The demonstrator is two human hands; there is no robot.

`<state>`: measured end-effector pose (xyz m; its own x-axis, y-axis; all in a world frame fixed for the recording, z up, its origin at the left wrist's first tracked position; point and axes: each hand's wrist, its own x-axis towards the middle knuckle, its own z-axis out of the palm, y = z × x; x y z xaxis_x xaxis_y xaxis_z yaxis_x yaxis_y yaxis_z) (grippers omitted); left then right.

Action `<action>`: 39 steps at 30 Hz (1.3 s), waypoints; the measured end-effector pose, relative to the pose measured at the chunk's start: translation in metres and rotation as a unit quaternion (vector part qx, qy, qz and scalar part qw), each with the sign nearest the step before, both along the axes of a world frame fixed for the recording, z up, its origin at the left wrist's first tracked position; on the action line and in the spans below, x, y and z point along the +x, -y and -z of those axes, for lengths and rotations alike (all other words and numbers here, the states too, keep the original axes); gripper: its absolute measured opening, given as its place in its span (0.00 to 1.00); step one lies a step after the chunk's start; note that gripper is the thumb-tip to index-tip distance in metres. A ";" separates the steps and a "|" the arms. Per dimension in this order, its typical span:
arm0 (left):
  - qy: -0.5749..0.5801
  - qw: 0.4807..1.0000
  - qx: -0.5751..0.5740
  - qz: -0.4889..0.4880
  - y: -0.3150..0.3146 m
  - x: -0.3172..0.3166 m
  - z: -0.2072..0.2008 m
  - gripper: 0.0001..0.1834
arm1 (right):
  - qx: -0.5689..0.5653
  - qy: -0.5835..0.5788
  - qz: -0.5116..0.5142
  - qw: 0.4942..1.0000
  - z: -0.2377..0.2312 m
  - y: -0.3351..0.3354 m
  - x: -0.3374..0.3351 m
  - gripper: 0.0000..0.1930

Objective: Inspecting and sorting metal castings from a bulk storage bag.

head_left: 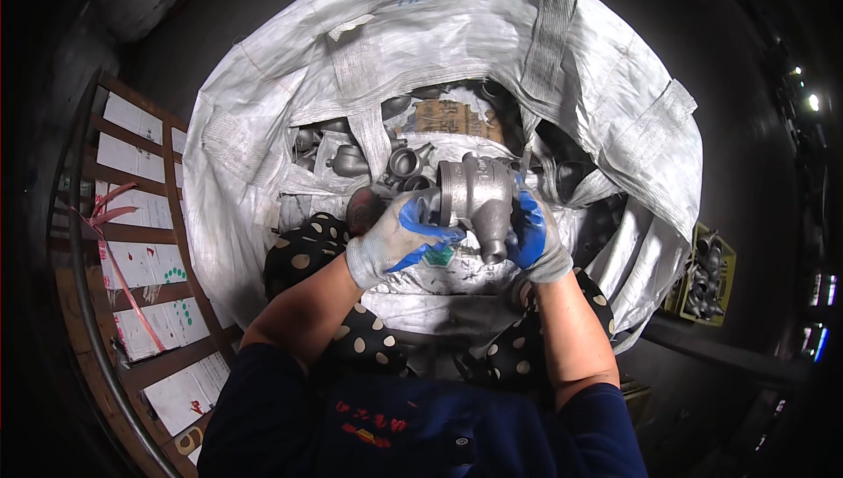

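Between both gloved hands I hold a grey cast metal fitting [479, 193], with a ribbed round collar on its left end and a tapered spout pointing down toward me. My left hand [404, 237], in a white and blue glove, grips the collar side. My right hand [534, 228], gloved alike, is closed round the other end. Behind and left of the held fitting lie more grey castings, among them a cup-shaped casting [407, 162] and a rounded casting [348, 161]. They rest inside a big white woven bulk bag [430, 48] whose rim is folded outward.
Broad straps [549, 39] hang over the bag's rim. A rust-brown slatted frame with white panels [140, 166] stands at the left. At the right, a yellow crate [725, 280] holds several metal castings. A piece of brown cardboard [457, 118] lies within the bag.
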<state>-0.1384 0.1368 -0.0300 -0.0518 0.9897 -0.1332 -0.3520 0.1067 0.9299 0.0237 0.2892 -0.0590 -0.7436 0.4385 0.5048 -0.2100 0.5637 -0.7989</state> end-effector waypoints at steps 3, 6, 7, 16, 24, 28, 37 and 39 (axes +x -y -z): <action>-0.050 0.993 0.105 0.012 0.005 -0.015 0.031 0.17 | -0.514 0.060 -0.074 0.852 -0.028 -0.004 0.001 0.26; -0.141 0.977 0.160 0.024 -0.006 -0.008 0.016 0.17 | -0.590 0.001 -0.121 0.798 -0.044 -0.006 0.000 0.26; -0.014 0.998 0.066 0.008 -0.006 -0.003 -0.004 0.16 | -0.583 0.026 -0.116 0.804 -0.042 -0.010 0.003 0.28; 0.022 0.998 0.065 0.000 -0.005 -0.002 0.008 0.18 | -0.639 -0.045 -0.204 0.740 -0.034 -0.017 0.004 0.29; 0.170 0.985 -0.006 0.002 -0.011 0.000 0.015 0.14 | -0.576 -0.008 -0.128 0.807 -0.039 -0.008 -0.001 0.28; -0.021 0.999 0.032 -0.035 -0.008 0.007 -0.001 0.13 | -0.514 0.015 -0.089 0.853 -0.041 -0.009 -0.004 0.27; 0.329 0.936 -0.061 -0.113 -0.011 0.006 0.008 0.15 | -0.308 0.049 0.047 0.949 -0.065 0.007 0.006 0.26; 0.411 0.895 -0.073 -0.158 -0.009 0.006 0.006 0.14 | -0.193 0.056 0.063 0.978 -0.063 0.012 0.009 0.25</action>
